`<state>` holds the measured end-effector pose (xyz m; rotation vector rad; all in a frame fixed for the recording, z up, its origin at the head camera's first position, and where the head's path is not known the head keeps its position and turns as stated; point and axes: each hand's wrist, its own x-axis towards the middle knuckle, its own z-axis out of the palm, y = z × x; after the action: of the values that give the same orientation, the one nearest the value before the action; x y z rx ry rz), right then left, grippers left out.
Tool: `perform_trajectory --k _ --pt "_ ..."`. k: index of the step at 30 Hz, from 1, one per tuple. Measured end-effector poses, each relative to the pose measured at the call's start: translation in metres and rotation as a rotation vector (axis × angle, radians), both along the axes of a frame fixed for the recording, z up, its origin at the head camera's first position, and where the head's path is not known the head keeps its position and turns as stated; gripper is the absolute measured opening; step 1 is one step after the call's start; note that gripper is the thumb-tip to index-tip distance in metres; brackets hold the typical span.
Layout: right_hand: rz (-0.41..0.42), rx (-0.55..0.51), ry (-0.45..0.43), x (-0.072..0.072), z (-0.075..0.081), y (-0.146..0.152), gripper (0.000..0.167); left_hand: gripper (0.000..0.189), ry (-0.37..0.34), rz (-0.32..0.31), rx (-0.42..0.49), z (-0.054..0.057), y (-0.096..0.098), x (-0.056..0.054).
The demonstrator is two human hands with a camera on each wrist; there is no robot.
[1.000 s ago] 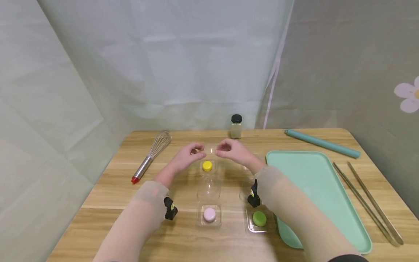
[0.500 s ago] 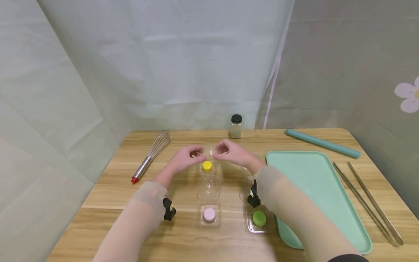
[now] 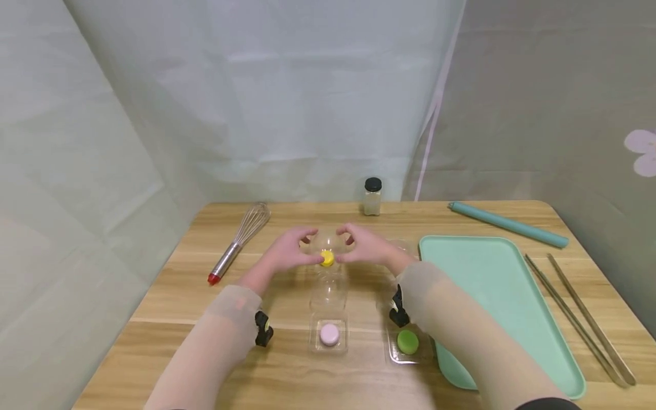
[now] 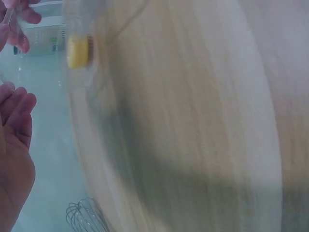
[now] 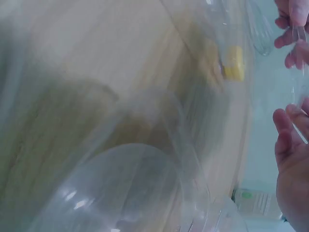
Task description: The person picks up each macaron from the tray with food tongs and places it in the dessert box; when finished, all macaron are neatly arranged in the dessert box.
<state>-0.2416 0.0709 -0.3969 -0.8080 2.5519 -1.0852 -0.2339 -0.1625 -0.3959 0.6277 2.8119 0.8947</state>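
Observation:
My left hand (image 3: 291,249) and right hand (image 3: 365,246) pinch opposite sides of a clear domed plastic lid (image 3: 329,241) in the head view. The lid is tilted up by the yellow macaron (image 3: 327,258), which sits in a clear plastic base. Both thumbs are near the macaron, the left one partly overlapping it. Nearer the front, a lilac macaron (image 3: 329,335) lies in another clear box, whose domed lid (image 3: 328,290) lies folded back behind it. The green macaron (image 3: 408,342) sits in a third clear box, partly behind my right sleeve.
A whisk (image 3: 240,242) lies at left. A black-capped jar (image 3: 372,197) stands at the back edge. On the right are a mint tray (image 3: 492,285), metal tongs (image 3: 579,319) and a teal rolled stick (image 3: 507,224). Another clear lid (image 5: 130,188) shows in the right wrist view.
Both hands have come slightly forward and down, with their thumbs now at the yellow macaron. The lid between them has tipped toward the front. The other boxes stay where they were.

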Motion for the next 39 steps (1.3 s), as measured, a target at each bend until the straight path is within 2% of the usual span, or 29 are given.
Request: perform_trajectory --k 4,7,12,20,34,39 --pt "0.015 0.117 0.093 0.0 -0.002 -0.006 0.071 0.083 0.033 -0.027 -0.09 -0.001 -0.001 0.001" --pt "0.019 0.184 0.116 0.0 -0.002 -0.011 0.072 0.083 0.045 -0.042 -0.14 -0.002 -0.002 0.001" --pt "0.011 0.201 0.089 0.001 -0.002 -0.016 0.072 0.082 0.049 -0.045 -0.198 -0.004 -0.003 0.0" --pt "0.003 0.232 0.054 0.0 -0.004 -0.021 0.071 0.082 0.001 -0.028 -0.26 -0.009 -0.002 -0.001" --pt "0.016 0.263 0.067 -0.001 -0.008 -0.022 0.067 0.082 -0.036 -0.031 -0.247 -0.018 -0.002 -0.004" --pt "0.019 0.295 0.076 -0.001 -0.01 -0.023 0.065 0.08 -0.04 -0.057 -0.231 -0.019 -0.002 -0.003"
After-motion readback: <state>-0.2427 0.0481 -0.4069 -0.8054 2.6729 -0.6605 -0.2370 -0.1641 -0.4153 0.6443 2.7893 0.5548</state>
